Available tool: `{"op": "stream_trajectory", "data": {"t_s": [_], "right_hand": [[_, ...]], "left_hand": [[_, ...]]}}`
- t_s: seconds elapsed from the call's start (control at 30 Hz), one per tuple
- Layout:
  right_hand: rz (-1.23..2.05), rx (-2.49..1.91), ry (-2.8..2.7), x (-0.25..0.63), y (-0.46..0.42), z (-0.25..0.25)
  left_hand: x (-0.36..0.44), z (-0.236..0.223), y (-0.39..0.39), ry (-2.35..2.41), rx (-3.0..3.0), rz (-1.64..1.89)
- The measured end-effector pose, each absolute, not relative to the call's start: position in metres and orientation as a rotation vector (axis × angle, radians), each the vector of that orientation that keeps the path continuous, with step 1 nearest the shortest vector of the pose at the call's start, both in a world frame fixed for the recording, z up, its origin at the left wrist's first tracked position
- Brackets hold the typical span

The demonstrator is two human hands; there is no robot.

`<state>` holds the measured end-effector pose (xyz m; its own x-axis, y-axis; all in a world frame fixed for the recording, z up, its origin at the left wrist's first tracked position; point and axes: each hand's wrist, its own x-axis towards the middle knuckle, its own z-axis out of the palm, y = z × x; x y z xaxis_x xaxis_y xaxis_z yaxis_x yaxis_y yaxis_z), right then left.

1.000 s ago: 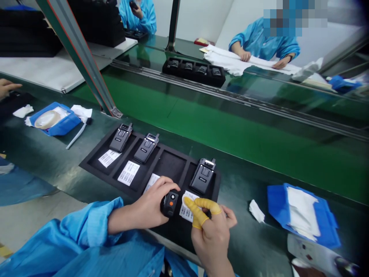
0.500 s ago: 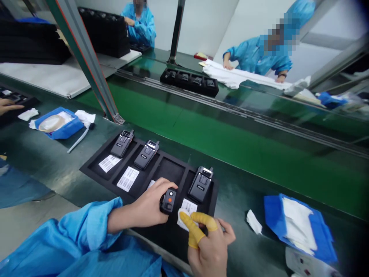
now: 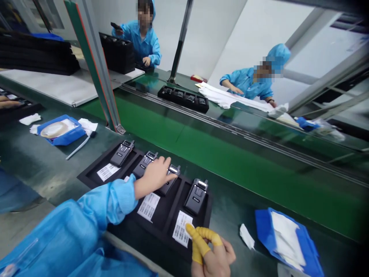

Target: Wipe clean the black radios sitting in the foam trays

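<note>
My left hand [image 3: 153, 175] is closed around the upper end of a handheld radio [image 3: 166, 187], which lies in the third compartment of a black foam tray [image 3: 170, 215]. The hand partly covers that radio and the one to its left. Other black radios lie in the remaining compartments, including one [image 3: 196, 197] at the right end. White barcode label sheets [image 3: 182, 228] sit below the radios. My right hand [image 3: 211, 248], with yellow finger cots, pinches a small white cloth [image 3: 190, 227] over the tray's lower right corner; most of the cloth is hidden.
On the right stands a blue bin [image 3: 263, 227] with white cloths; a crumpled wipe [image 3: 247, 236] lies beside it. A blue bin [image 3: 67, 136] holding a tape roll and a brush [image 3: 79, 146] are at left. A green conveyor [image 3: 230, 169] runs behind; two co-workers are across it.
My left hand has moved forward and lowered the radio into the third compartment. My right hand still pinches the cloth near the tray's right end. The view has shifted slightly.
</note>
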<state>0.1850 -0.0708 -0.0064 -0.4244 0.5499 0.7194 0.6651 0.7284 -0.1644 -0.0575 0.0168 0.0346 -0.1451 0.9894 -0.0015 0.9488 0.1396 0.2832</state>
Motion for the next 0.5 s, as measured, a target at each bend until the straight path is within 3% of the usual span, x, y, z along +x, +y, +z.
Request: {"op": "stream_trajectory", "data": {"t_s": [0.2,0.5], "right_hand": [[-0.172,-0.884,-2.190,0.188,-0.065,-0.011],[-0.007,-0.863,-2.140,0.138,-0.049,0.024]], "left_hand": [[-0.115,0.025,0.004,2.430,1.736,0.407],[-0.119,0.041,-0.048,1.997,1.807,0.768]]}}
